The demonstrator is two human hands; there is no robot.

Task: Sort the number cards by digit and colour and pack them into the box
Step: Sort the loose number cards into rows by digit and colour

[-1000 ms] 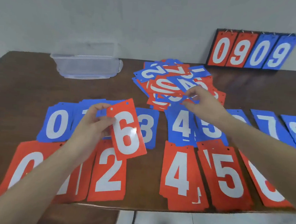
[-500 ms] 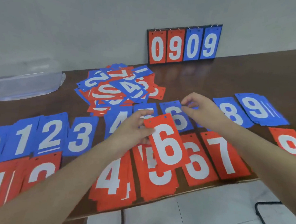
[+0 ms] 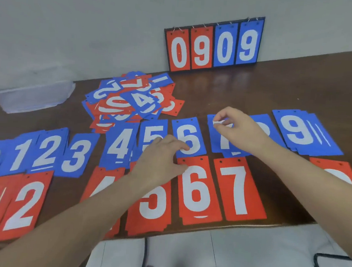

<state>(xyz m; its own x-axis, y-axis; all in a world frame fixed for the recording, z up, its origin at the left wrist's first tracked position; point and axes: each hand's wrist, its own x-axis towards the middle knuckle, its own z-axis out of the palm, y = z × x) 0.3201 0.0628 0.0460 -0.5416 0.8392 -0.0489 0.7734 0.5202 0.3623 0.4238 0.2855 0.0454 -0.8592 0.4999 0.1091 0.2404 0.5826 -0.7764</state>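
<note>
Fingers (image 3: 182,147) of left hand (image 3: 158,159) lying loosely curled, tips touching red 6 stack (image 3: 198,189) at its top left corner, long axis running away from body. Right hand (image 3: 238,129) pinching blue 7 card (image 3: 224,141), nearer unsorted pile (image 3: 131,103) upper left on tabletop (image 3: 277,94).

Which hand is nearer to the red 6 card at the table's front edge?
Left. The left hand rests at the top-left corner of the red 6 card, fingers touching it. The right hand is farther back, over the blue 7 card.

head view, looking down, near table (image 3: 298,96)
</note>
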